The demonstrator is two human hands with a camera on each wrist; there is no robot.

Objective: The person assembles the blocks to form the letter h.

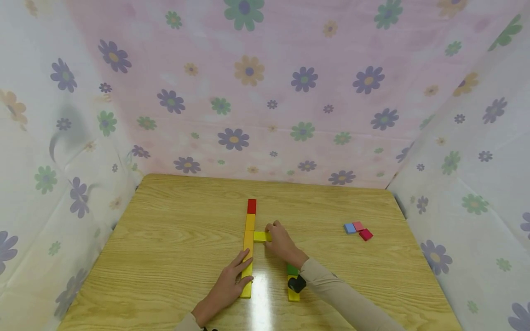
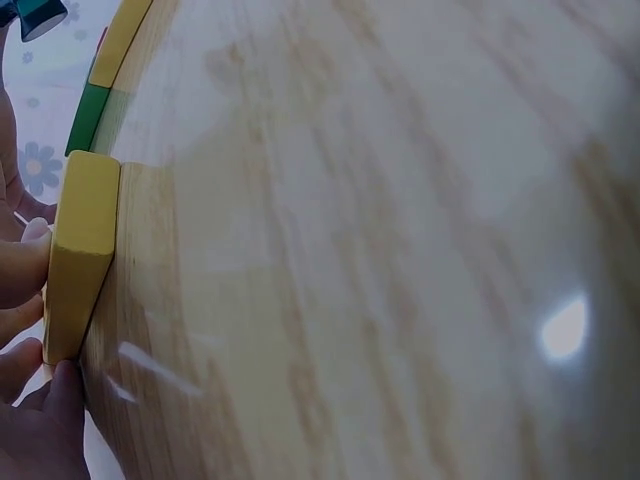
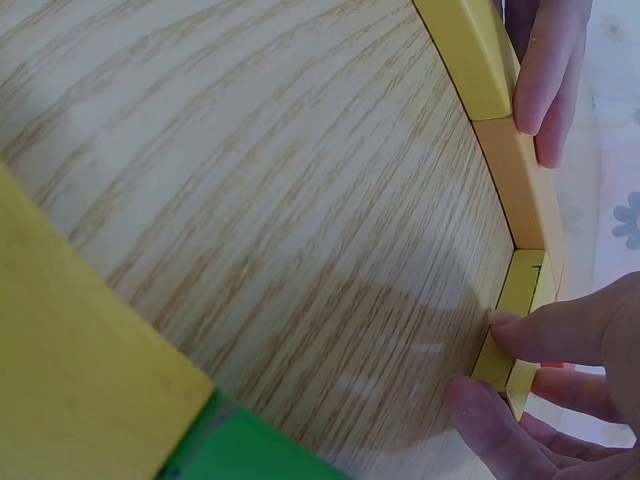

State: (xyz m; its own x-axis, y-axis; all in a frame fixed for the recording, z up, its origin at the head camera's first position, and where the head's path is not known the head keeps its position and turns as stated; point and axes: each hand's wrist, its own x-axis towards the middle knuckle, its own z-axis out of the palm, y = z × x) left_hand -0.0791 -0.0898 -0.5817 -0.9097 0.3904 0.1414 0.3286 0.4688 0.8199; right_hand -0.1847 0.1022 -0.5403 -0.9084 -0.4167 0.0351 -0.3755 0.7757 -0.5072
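- Sleeved right forearm (image 1: pixel 348 294) arcs over the short green-and-yellow row (image 1: pixel 293 294);
- left hand (image 1: pixel 225 286), fingers relaxed and extended, rests on the long row (image 1: pixel 248 239), likely steadying it;
- right hand (image 1: pixel 283 243) pinches the crosswise yellow block (image 1: pixel 260 236), its end meeting that row, probably keeping it square;
- small tiles (image 1: pixel 358 226) bunch rightward on the tabletop (image 1: pixel 186 220);
- red block (image 1: pixel 251 206), far end!

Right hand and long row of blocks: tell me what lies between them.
A yellow block, pinched by the right hand; in the head view, its other end appears to meet the long row.
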